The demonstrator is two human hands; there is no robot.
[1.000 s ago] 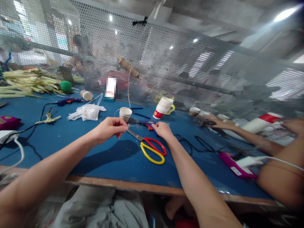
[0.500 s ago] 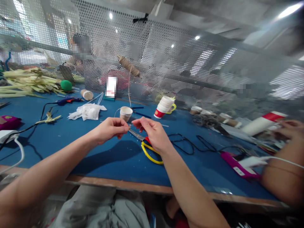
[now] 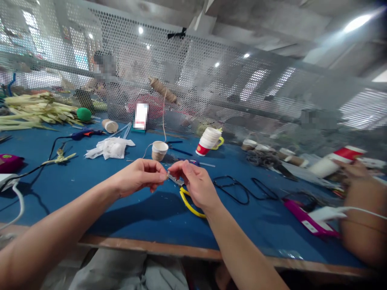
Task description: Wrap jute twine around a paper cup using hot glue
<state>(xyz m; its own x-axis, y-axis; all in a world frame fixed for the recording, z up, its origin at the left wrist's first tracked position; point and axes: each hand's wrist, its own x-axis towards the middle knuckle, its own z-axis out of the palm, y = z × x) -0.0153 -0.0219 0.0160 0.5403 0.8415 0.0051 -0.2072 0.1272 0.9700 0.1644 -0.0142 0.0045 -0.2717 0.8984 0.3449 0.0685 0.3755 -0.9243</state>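
My left hand (image 3: 139, 177) and my right hand (image 3: 195, 181) meet fingertip to fingertip above the blue table (image 3: 90, 189), both pinched on a small pale piece I cannot make out. Under my right hand lie scissors with yellow and red handles (image 3: 187, 201), only partly visible. A small paper cup (image 3: 159, 150) stands just beyond my hands, with thin twine running up from it to a spool (image 3: 163, 90) on the mesh screen.
A white crumpled cloth (image 3: 110, 147), a blue glue gun (image 3: 86, 132), pale leaf strips (image 3: 36, 110) and a green ball (image 3: 84, 114) lie at the left. Stacked cups (image 3: 208, 140) and black cables (image 3: 242, 189) lie to the right. Another person's arm (image 3: 359, 217) rests at the right edge.
My right hand left the blue tool beside the scissors and came in to meet my left hand's fingertips. The other person's hand drew back to the right.
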